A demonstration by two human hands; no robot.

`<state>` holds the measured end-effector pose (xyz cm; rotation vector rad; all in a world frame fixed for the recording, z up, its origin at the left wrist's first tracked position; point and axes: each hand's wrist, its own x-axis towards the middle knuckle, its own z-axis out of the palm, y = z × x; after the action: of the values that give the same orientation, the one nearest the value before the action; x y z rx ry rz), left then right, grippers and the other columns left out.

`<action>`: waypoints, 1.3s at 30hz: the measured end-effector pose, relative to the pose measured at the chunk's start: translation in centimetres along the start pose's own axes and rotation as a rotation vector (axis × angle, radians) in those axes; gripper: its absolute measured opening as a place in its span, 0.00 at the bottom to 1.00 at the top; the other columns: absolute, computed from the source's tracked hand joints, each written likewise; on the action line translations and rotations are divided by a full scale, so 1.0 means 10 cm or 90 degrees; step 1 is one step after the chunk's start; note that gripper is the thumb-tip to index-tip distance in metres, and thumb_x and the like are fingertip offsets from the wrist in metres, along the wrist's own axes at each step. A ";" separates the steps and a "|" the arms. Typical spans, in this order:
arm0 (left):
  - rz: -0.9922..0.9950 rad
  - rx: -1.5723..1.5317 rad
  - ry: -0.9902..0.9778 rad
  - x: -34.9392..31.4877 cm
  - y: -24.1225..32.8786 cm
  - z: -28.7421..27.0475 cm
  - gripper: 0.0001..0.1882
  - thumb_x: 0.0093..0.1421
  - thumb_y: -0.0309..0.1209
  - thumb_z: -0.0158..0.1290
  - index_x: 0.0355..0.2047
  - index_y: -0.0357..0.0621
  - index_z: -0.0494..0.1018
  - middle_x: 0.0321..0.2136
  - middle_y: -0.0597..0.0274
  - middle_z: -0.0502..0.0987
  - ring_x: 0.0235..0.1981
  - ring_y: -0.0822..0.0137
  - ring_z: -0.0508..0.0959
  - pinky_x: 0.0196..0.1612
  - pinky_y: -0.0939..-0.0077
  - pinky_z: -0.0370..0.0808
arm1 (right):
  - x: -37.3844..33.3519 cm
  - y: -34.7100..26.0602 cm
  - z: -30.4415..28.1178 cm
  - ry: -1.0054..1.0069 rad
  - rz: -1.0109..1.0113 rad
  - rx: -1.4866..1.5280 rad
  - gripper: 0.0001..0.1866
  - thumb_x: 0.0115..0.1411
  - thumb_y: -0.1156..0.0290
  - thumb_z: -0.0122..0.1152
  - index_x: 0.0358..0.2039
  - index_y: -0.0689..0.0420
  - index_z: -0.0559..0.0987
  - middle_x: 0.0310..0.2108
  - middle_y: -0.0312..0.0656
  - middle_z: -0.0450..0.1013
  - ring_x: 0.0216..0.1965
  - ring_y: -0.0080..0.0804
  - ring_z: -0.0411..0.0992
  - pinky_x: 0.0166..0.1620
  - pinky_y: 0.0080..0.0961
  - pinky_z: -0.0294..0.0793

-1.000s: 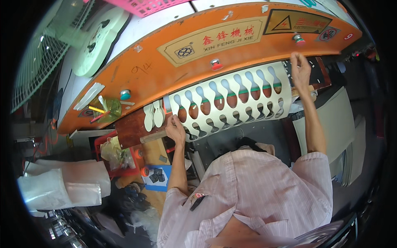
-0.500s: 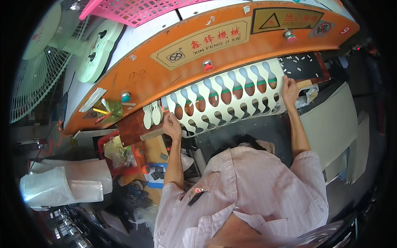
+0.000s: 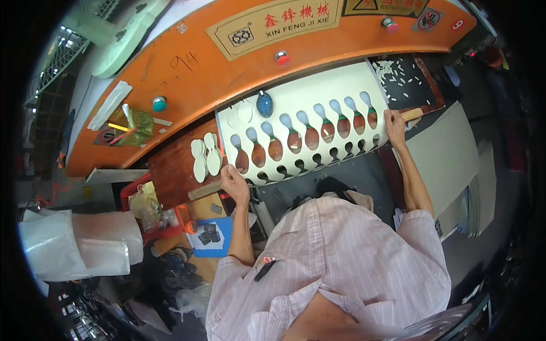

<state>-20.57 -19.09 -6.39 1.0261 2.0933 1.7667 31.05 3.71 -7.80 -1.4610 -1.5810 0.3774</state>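
Observation:
A cream sheet (image 3: 318, 91) with rows of sole-shaped cutouts spans the work surface below the orange machine front. My left hand (image 3: 234, 184) grips its near left edge, fingers closed. My right hand (image 3: 394, 128) pinches the right edge, with fingers curled around it. Toward the far left of the sheet lies a dark blue oval cutting die (image 3: 264, 104), and a sole-shaped outline (image 3: 240, 113) shows in the sheet beside it. Several cut cream insoles (image 3: 206, 156) lie in stacks on the brown board (image 3: 170, 165), left of the sheet.
The orange machine front (image 3: 227, 74) carries red buttons (image 3: 282, 58) and a green one (image 3: 160, 103). Small white scraps lie on a dark board (image 3: 401, 85) at right. Wooden bar ends (image 3: 205, 190) stick out near both hands. Large cream sheets (image 3: 441, 165) stand at right.
Both hands have drawn the sheet toward me, away from the machine. An uncut stretch of it and the blue die now show. The view has tilted downward.

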 end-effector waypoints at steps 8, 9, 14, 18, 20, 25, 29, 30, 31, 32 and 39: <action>0.160 0.296 -0.042 -0.01 0.96 0.21 0.24 0.67 0.24 0.50 0.62 0.27 0.68 0.60 0.37 0.72 0.63 0.40 0.70 0.68 0.51 0.63 | 0.25 -1.51 0.50 -0.006 -0.065 -0.045 0.23 0.65 0.68 0.65 0.56 0.67 0.75 0.54 0.58 0.73 0.55 0.54 0.72 0.61 0.43 0.71; 0.166 0.269 -0.098 0.15 1.00 0.34 0.24 0.67 0.23 0.48 0.63 0.27 0.67 0.64 0.37 0.70 0.66 0.40 0.69 0.70 0.51 0.61 | 0.15 -1.84 0.77 -0.147 0.001 0.151 0.32 0.61 0.65 0.71 0.62 0.66 0.71 0.60 0.59 0.70 0.59 0.55 0.71 0.63 0.44 0.70; 0.110 0.191 -0.295 0.67 0.97 0.85 0.28 0.70 0.24 0.45 0.70 0.31 0.61 0.67 0.39 0.67 0.70 0.41 0.64 0.74 0.50 0.56 | -0.42 -2.92 1.83 -0.462 -0.318 0.063 0.44 0.51 0.61 0.78 0.64 0.67 0.68 0.65 0.62 0.64 0.61 0.60 0.67 0.64 0.48 0.69; 0.074 0.223 -0.362 0.61 0.87 0.96 0.29 0.71 0.26 0.47 0.71 0.32 0.60 0.68 0.41 0.67 0.71 0.43 0.64 0.75 0.50 0.55 | -0.44 -2.83 1.82 -0.452 -0.226 0.138 0.41 0.48 0.69 0.78 0.61 0.67 0.70 0.63 0.60 0.66 0.57 0.59 0.70 0.58 0.46 0.75; 0.070 0.251 -0.376 0.53 0.85 0.95 0.30 0.70 0.26 0.49 0.71 0.33 0.59 0.68 0.41 0.67 0.71 0.44 0.64 0.75 0.49 0.55 | -0.42 -2.72 1.76 -0.466 -0.177 0.218 0.41 0.47 0.69 0.79 0.61 0.66 0.71 0.62 0.59 0.68 0.58 0.57 0.71 0.59 0.45 0.75; 0.086 0.354 -0.392 0.49 0.86 1.02 0.33 0.68 0.26 0.53 0.72 0.34 0.59 0.67 0.42 0.68 0.71 0.47 0.65 0.75 0.50 0.55 | -0.29 -2.55 1.72 -0.563 0.096 0.375 0.40 0.53 0.76 0.78 0.65 0.66 0.71 0.63 0.51 0.73 0.63 0.39 0.73 0.65 0.36 0.72; 0.078 0.366 -0.385 0.49 0.88 1.04 0.34 0.67 0.26 0.55 0.72 0.34 0.60 0.67 0.42 0.69 0.71 0.47 0.65 0.75 0.50 0.56 | 0.07 -2.48 1.59 -0.556 0.420 0.566 0.36 0.58 0.82 0.72 0.67 0.67 0.70 0.62 0.49 0.74 0.61 0.35 0.73 0.66 0.34 0.71; 0.077 0.361 -0.380 0.49 0.88 1.04 0.34 0.67 0.26 0.55 0.71 0.34 0.60 0.67 0.42 0.69 0.71 0.47 0.65 0.75 0.50 0.56 | 0.17 -2.46 1.49 -0.555 0.385 0.480 0.36 0.58 0.82 0.72 0.67 0.67 0.70 0.63 0.49 0.74 0.62 0.35 0.73 0.66 0.34 0.71; 0.073 0.357 -0.376 0.49 0.88 1.03 0.33 0.67 0.26 0.56 0.71 0.34 0.61 0.66 0.42 0.70 0.71 0.47 0.66 0.74 0.50 0.56 | 0.24 -2.46 1.41 -0.554 0.326 0.406 0.36 0.58 0.82 0.72 0.67 0.66 0.71 0.63 0.49 0.73 0.62 0.36 0.73 0.66 0.34 0.71; 0.070 0.355 -0.379 0.48 0.87 1.03 0.33 0.67 0.27 0.56 0.70 0.34 0.62 0.66 0.42 0.70 0.71 0.47 0.66 0.74 0.50 0.56 | 0.27 -2.47 1.38 -0.496 0.142 0.299 0.36 0.56 0.79 0.74 0.65 0.65 0.72 0.63 0.50 0.73 0.60 0.39 0.74 0.63 0.35 0.73; 0.105 0.279 -0.265 0.43 0.85 0.99 0.26 0.62 0.24 0.59 0.61 0.35 0.72 0.57 0.45 0.77 0.63 0.47 0.73 0.69 0.53 0.63 | -0.04 -2.48 1.59 -0.471 -0.192 0.086 0.38 0.50 0.72 0.77 0.61 0.65 0.73 0.61 0.54 0.71 0.57 0.54 0.72 0.57 0.44 0.77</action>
<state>-14.97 -8.39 0.10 1.5608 2.2021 1.0354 3.28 2.71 2.06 -0.9935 -2.2641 0.8947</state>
